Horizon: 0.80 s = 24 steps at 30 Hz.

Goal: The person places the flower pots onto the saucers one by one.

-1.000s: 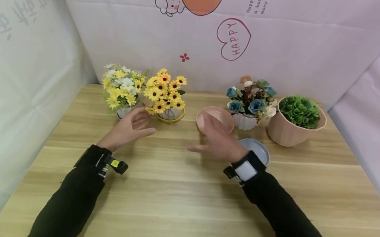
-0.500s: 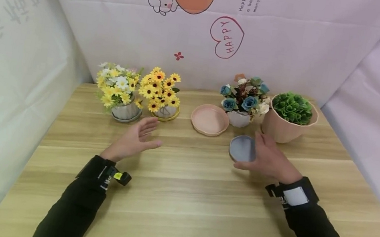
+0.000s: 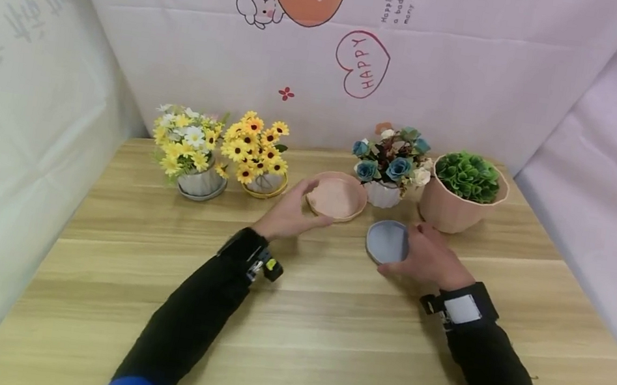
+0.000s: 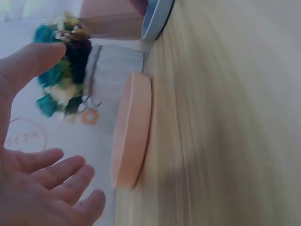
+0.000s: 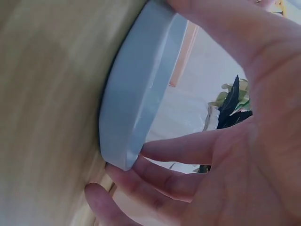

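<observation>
Blue-grey saucer (image 3: 384,241) is grasped by my right hand (image 3: 431,257). My left hand (image 3: 289,215) is loose, near the pink saucer (image 3: 341,198).

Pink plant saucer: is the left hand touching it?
Apart. The left wrist view shows a plain gap between the left hand and the pink plant saucer, fingertips included.

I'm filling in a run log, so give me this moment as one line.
left hand: beside pink saucer, holding nothing | right hand: grips gray-blue saucer by its edge | potted blue roses: behind gray-blue saucer
</observation>
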### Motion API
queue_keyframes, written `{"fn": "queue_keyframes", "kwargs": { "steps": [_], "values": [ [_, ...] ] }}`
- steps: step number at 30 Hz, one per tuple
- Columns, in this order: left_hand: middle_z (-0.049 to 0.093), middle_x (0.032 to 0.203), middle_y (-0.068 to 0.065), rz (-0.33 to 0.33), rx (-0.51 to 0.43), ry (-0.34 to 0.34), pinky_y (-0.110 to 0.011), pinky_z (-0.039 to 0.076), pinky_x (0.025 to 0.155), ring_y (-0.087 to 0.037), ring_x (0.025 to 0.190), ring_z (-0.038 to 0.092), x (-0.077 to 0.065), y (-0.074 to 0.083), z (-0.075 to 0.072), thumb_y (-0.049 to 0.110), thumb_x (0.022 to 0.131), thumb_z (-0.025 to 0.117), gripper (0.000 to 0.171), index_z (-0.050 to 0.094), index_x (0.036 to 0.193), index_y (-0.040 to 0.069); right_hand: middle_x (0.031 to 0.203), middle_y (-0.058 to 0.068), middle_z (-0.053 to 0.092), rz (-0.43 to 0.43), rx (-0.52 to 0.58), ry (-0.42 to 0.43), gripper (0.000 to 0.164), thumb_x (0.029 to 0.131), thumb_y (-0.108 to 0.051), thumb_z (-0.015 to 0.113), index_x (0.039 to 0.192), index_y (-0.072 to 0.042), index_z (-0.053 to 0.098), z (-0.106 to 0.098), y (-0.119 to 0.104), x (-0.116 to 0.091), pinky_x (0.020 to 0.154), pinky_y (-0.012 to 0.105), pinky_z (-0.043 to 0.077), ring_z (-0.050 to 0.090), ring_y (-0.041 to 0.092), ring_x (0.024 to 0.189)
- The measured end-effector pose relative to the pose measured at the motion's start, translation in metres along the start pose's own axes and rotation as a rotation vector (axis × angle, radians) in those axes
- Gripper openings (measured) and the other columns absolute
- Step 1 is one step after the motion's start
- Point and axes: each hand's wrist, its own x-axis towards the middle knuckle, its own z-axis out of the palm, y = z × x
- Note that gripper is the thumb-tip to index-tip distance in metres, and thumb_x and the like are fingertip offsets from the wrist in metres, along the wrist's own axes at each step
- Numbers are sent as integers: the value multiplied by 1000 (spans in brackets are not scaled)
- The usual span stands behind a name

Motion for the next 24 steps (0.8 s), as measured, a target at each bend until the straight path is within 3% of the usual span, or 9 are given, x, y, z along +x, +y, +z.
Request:
{"fn": "queue_keyframes", "kwargs": {
  "steps": [8, 11, 12, 13, 17, 18, 19, 20, 24],
  "values": [
    [34, 172, -14, -12, 112, -4, -46, 40, 128, -30, 157, 38, 67, 14, 27, 39, 91, 83, 103, 23, 168, 8, 118, 27, 63, -19, -23, 27, 105, 68, -60, 94, 136, 11, 59, -6, 0, 6, 85, 52, 59, 61, 38, 105],
    [32, 173, -14, -10, 16, -51, -41, 42, 125, -29, 157, 39, 83, 19, 33, 33, 96, 79, 100, 16, 170, 9, 118, 26, 63, -14, -16, 23, 105, 67, -61, 95, 136, 10, 59, -5, -1, 7, 85, 52, 59, 61, 38, 105],
    [47, 163, -16, -2, -5, -57, -36, 48, 117, -27, 145, 53, 89, 19, 37, 31, 96, 78, 86, 31, 164, 6, 119, 26, 62, -10, -16, 20, 106, 67, -61, 95, 137, 10, 59, -5, -1, 8, 86, 52, 59, 61, 38, 106],
    [55, 153, -19, 4, -31, -65, -34, 52, 108, -28, 132, 60, 94, 19, 40, 29, 98, 77, 82, 34, 163, 7, 120, 26, 62, -6, -18, 16, 106, 68, -61, 94, 137, 10, 59, -5, -1, 8, 86, 53, 59, 61, 38, 106],
    [67, 130, -1, 14, -62, -10, -26, 54, 98, -15, 109, 64, 115, 15, 59, 32, 93, 83, 64, 53, 149, 24, 121, 27, 62, 5, -26, 7, 105, 68, -59, 95, 138, 11, 58, -5, -2, 10, 87, 52, 59, 62, 38, 106],
    [67, 130, 2, 0, -90, 2, -26, 53, 99, -13, 111, 63, 120, 15, 63, 32, 91, 85, 64, 54, 147, 27, 120, 27, 63, 5, -31, 6, 104, 68, -58, 95, 137, 12, 58, -5, -3, 10, 87, 52, 59, 63, 38, 106],
    [60, 146, 4, -13, -111, 12, -28, 51, 110, -12, 128, 60, 123, 15, 67, 33, 90, 86, 80, 43, 157, 32, 119, 27, 64, 4, -38, 3, 104, 68, -57, 95, 135, 12, 59, -5, -3, 10, 87, 52, 59, 63, 38, 105],
    [53, 154, 10, -26, -128, 24, -30, 48, 117, -10, 140, 53, 126, 15, 70, 34, 88, 88, 84, 42, 158, 35, 118, 27, 64, 5, -43, 0, 103, 68, -57, 95, 135, 13, 59, -6, -4, 9, 86, 51, 59, 64, 37, 104],
    [49, 162, 4, -120, -173, 21, -35, 42, 124, -18, 152, 45, 131, 18, 78, 41, 86, 89, 94, 35, 162, 33, 115, 26, 66, 7, -79, -21, 100, 68, -56, 95, 129, 15, 61, -9, -10, 10, 85, 50, 60, 65, 36, 101]
  ]
}}
